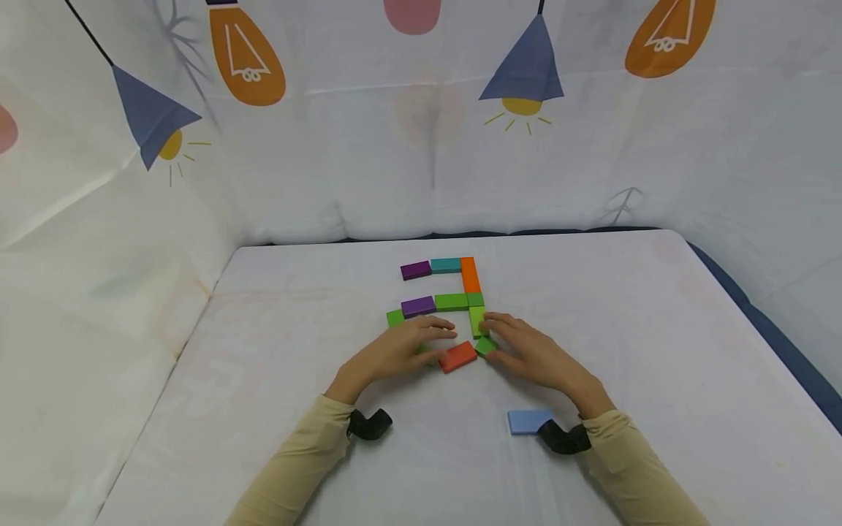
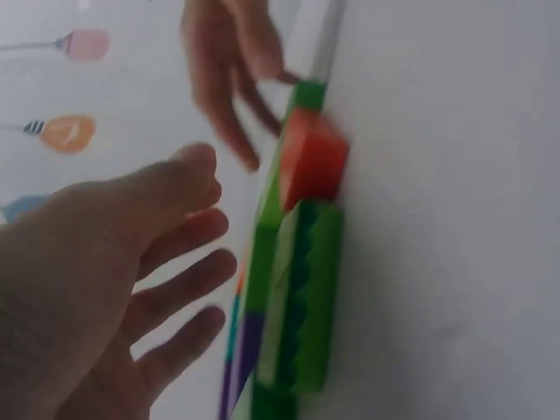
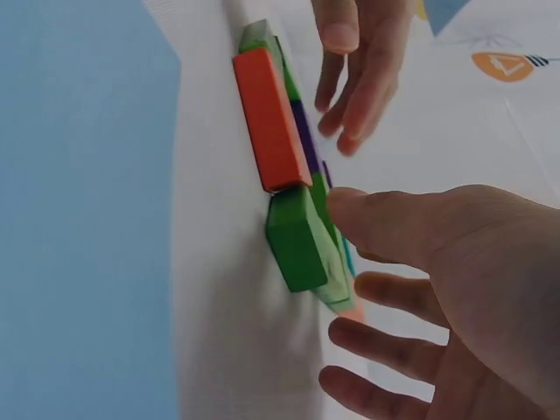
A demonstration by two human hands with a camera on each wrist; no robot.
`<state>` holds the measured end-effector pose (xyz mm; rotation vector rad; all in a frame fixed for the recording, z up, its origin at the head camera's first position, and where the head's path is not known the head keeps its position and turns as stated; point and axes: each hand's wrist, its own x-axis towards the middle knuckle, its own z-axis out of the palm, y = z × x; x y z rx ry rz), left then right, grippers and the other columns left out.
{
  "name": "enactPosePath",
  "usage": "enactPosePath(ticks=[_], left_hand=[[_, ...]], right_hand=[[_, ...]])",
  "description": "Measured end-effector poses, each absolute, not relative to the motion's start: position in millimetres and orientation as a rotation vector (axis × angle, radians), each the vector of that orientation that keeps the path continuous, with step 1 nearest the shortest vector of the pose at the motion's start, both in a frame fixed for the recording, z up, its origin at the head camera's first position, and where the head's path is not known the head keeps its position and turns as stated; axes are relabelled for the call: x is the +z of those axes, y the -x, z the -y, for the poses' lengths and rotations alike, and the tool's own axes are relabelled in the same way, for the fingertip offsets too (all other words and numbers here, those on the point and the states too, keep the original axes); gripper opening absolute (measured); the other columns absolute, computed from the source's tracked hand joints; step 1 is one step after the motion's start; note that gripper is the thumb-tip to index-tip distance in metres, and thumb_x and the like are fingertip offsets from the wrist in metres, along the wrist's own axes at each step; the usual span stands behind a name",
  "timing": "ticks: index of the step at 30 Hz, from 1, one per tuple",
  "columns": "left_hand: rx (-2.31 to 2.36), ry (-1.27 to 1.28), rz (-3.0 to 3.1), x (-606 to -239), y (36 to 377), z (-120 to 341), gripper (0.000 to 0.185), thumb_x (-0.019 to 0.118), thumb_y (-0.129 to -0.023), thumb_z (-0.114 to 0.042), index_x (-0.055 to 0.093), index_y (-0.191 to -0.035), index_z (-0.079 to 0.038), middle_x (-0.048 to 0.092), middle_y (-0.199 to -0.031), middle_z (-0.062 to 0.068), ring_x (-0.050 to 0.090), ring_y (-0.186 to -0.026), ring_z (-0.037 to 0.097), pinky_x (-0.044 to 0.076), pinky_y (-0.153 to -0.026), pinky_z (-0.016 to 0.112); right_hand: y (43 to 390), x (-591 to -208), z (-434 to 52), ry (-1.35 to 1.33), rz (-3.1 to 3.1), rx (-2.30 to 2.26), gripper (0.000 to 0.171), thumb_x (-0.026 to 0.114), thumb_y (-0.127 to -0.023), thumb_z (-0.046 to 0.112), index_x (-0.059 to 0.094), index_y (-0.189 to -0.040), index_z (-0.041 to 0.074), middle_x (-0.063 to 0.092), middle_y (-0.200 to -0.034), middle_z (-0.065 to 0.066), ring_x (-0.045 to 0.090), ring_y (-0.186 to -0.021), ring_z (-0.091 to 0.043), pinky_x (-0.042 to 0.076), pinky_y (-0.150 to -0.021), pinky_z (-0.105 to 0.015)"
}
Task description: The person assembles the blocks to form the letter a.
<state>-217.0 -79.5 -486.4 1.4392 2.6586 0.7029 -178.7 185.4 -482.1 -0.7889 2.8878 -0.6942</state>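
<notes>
Overall, a white cloth-covered surface (image 1: 276, 380) fills the scene, backed on the far side and the left by a white curtain (image 1: 368, 161) printed with orange bulbs and blue lamp shades. A dark blue edge runs along the right side of the surface.

Coloured blocks lie flat near the middle in a bent line: a purple block (image 1: 416, 270) and a teal block (image 1: 446, 265) along the far row, an orange block (image 1: 470, 275) running nearward from them, then a second purple block (image 1: 418, 306) and a green block (image 1: 451, 302) in a middle row, and a light green block (image 1: 476, 321) coming further near. A red block (image 1: 457, 356) lies at the near end, with a small green block (image 1: 486, 346) touching its right end. A light blue block (image 1: 528, 421) lies apart, near the right wrist.

The left hand (image 1: 401, 349) lies palm down with its fingers spread and nearly straight, just left of the red block; it grips nothing. The right hand (image 1: 533, 352) is also relaxed and flat, its fingertips (image 3: 346, 206) resting at the small green block and the light green block, holding neither. Both arms wear beige sleeves (image 1: 296, 467) with a black strap at each wrist.

No containers are in view.
</notes>
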Motion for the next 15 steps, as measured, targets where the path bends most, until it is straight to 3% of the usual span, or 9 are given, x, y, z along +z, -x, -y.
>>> enactPosePath(ticks=[7,10,15], left_hand=[[0.856,-0.96,-2.971,-479,234,111,0.032,0.059,-0.085,-0.022,0.058,-0.116,-0.016,0.056,-0.111,0.002,0.052,-0.098,0.015,0.047,-0.079,0.033],[0.832,-0.777,-2.992,-480,238,119,0.034,0.059,-0.085,-0.024,0.056,-0.118,-0.014,0.054,-0.11,0.007,0.052,-0.093,0.019,0.046,-0.073,0.034],[0.803,-0.659,-2.979,-484,241,123,0.038,0.059,-0.084,-0.027,0.055,-0.12,-0.014,0.054,-0.107,0.011,0.05,-0.093,0.021,0.044,-0.074,0.035]], right_hand=[[174,-477,-195,0.692,-2.888,-0.761,0.04,0.058,-0.085,0.03,0.047,-0.121,0.017,0.053,-0.113,0.002,0.054,-0.098,-0.011,0.048,-0.08,-0.032],[170,-477,-200,0.671,-2.862,-0.78,0.034,0.058,-0.085,0.029,0.049,-0.115,0.017,0.055,-0.101,0.006,0.053,-0.088,-0.007,0.047,-0.073,-0.026],[166,-480,-207,0.688,-2.84,-0.761,0.026,0.059,-0.084,0.03,0.051,-0.106,0.018,0.051,-0.085,0.01,0.047,-0.076,-0.004,0.044,-0.066,-0.019]])
